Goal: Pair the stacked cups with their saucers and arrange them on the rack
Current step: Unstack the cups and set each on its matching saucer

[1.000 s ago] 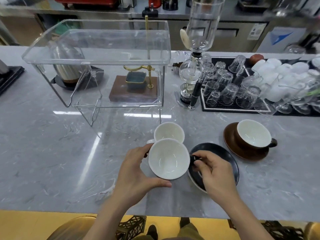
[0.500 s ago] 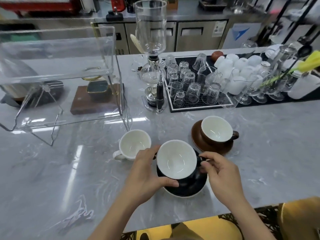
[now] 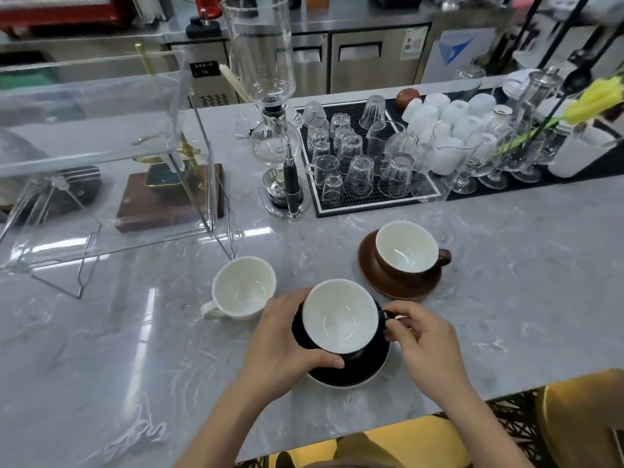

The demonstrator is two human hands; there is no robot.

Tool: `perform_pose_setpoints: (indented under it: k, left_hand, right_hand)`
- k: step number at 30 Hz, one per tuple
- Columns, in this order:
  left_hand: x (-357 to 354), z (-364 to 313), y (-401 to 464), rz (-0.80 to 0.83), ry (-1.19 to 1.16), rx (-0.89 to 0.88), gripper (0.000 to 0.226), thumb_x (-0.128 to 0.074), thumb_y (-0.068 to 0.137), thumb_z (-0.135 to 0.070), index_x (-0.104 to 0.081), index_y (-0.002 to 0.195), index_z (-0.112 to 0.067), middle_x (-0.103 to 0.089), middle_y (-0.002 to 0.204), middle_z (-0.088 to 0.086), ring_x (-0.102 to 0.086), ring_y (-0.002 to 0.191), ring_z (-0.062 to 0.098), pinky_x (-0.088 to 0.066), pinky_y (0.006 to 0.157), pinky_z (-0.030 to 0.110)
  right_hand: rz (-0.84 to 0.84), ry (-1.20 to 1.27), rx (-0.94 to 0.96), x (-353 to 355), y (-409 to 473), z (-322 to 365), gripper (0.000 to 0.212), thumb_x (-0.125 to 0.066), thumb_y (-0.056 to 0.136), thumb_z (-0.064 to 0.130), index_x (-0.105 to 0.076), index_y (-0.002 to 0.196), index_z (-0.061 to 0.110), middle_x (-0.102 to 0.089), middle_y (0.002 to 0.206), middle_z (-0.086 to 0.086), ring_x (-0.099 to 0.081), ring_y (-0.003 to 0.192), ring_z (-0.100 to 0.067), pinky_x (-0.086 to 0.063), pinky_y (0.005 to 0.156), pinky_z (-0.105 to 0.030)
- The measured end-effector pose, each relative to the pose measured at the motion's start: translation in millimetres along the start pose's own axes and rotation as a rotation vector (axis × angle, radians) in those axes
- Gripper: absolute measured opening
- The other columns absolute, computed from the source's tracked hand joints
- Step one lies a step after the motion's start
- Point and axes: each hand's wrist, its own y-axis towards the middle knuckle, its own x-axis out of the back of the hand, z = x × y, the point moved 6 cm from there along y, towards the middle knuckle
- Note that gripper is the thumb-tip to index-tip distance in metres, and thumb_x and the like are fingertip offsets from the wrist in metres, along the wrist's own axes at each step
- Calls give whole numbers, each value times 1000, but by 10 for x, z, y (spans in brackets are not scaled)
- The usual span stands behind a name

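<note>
A black cup (image 3: 340, 315) with a white inside sits over a black saucer (image 3: 351, 374) near the counter's front edge. My left hand (image 3: 282, 339) wraps the cup's left side, thumb under its rim. My right hand (image 3: 422, 339) pinches the cup's handle on the right. A white cup (image 3: 243, 288) stands on the counter to the left, with no saucer under it. A brown cup (image 3: 407, 253) rests on a brown saucer (image 3: 398, 285) behind right. The clear acrylic rack (image 3: 101, 157) stands at the back left.
A glass siphon coffee maker (image 3: 270, 130) stands behind the cups. A black mat (image 3: 371, 197) holds several upturned glasses, with white cups and stemmed glasses further right. A wooden block with a brass stand sits under the rack. Yellow chairs are below the counter edge.
Both hands carried the black cup to the right onto the black saucer. The view has swung right, so the rack now sits further left.
</note>
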Motion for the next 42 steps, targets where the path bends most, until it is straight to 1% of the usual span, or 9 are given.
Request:
perform_pose_setpoints:
  k: [4, 13, 17, 20, 24, 30, 33, 36, 42]
  left_hand:
    - [2, -6, -13, 0, 3, 4, 91, -92, 39, -58, -47, 118, -68, -55, 113, -39, -47, 111, -4, -40, 83, 20]
    - [-25, 55, -67, 25, -1, 15, 97, -91, 42, -62, -36, 121, -76, -47, 123, -46, -45, 116, -8, -40, 88, 15]
    - [-9, 154, -119, 35, -18, 34, 91, -89, 50, -55, -44, 129, -58, -51, 126, -35, -46, 119, -8, -40, 88, 11]
    - [64, 271, -215, -9, -15, 58, 79, -84, 59, -53, -53, 130, -45, -57, 122, -29, -53, 113, -3, -42, 85, 6]
    - [122, 414, -326, -98, -18, 92, 52, -86, 76, -28, -63, 120, -41, -65, 113, -27, -62, 105, -1, -47, 83, 7]
    - [79, 521, -320, -250, -149, 281, 33, -81, 83, -9, -68, 94, -37, -74, 87, -16, -70, 81, 3, -54, 69, 11]
    - [66, 556, -302, -268, -163, 345, 27, -80, 84, -13, -68, 87, -36, -71, 87, -26, -68, 75, 0, -51, 61, 7]
    - [34, 578, -286, -249, -151, 378, 21, -79, 84, -14, -68, 83, -31, -71, 81, -27, -65, 68, -2, -49, 57, 8]
    - [-26, 619, -225, -134, -24, 409, 22, -73, 88, -31, -62, 70, -24, -61, 56, -7, -54, 52, 4, -45, 56, 25]
  right_hand:
    - [8, -4, -4, 0, -4, -23, 42, -66, 90, 4, -66, 93, 46, -73, 90, 21, -72, 79, -4, -54, 68, -12]
    - [34, -20, -42, 31, -43, -119, 30, -69, 90, 14, -69, 100, 42, -70, 95, 25, -67, 88, -4, -56, 76, -25]
    - [48, 12, -46, 50, -66, -118, 40, -70, 88, 9, -65, 103, 46, -69, 100, 27, -67, 88, -5, -55, 72, -15]
    - [28, 22, -76, 117, -77, -194, 38, -68, 90, 7, -65, 106, 42, -71, 101, 23, -68, 88, -6, -57, 75, -22]
    - [-12, 23, -131, 150, -95, -325, 27, -69, 90, 9, -71, 100, 34, -75, 89, 6, -71, 83, -13, -60, 79, -36]
    - [-14, 12, -154, 80, -102, -383, 20, -71, 88, 14, -73, 89, 35, -72, 74, 2, -69, 72, -20, -60, 71, -47]
    - [0, -14, -145, 40, -96, -364, 21, -72, 87, 20, -71, 82, 40, -69, 68, -1, -66, 64, -21, -58, 63, -40]
    - [16, -50, -145, 19, -84, -388, 17, -73, 87, 22, -70, 77, 35, -66, 61, -1, -58, 52, -9, -47, 51, -20]
    - [64, -155, -184, -56, -61, -447, 18, -69, 90, 25, -65, 72, 23, -57, 47, 10, -50, 45, -2, -39, 48, -11]
